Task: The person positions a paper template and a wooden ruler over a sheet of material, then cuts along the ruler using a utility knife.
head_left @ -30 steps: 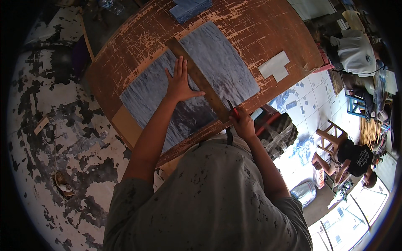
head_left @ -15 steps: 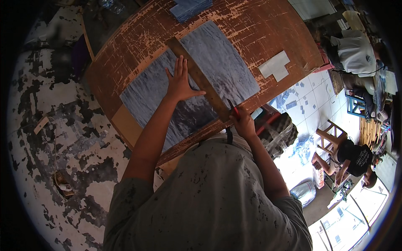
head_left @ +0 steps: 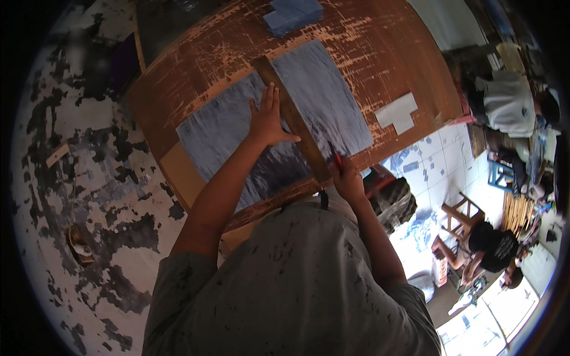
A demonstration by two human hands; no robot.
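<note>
In the middle of the scratched brown table [head_left: 409, 53], a grey-blue streaked sheet [head_left: 326, 101] lies flat, with a brown ruler [head_left: 294, 118] set across it from about eleven o'clock to five. The person's left hand [head_left: 268, 121] presses there, its fingers spread and straight, fingertips by the ruler's edge and thumb reaching onto it. At four o'clock from the sheet's centre, the right hand [head_left: 349, 178] has its fingers curled round a red-handled knife [head_left: 338, 160], whose dark blade points up toward the sheet beside the ruler's near end; whether the tip touches cannot be told.

As for progress, the laying-out looks done: sheet flat, ruler placed and held, knife in hand. Any cutting beside the ruler seems left to finish, though the ruler hides the middle, so it is unclear whether the sheet is whole or already in two parts. At twelve o'clock a small stack of blue-grey pieces [head_left: 295, 16] looks already shaped, and at three o'clock lies a white notched piece [head_left: 396, 113].

No brand can be made out on the sheet, ruler or knife. Toward four o'clock, a seated person's black shirt [head_left: 499, 249] carries pale lettering, too blurred to read; nearer, a white box [head_left: 440, 270] bears reddish marks that may be print.
</note>
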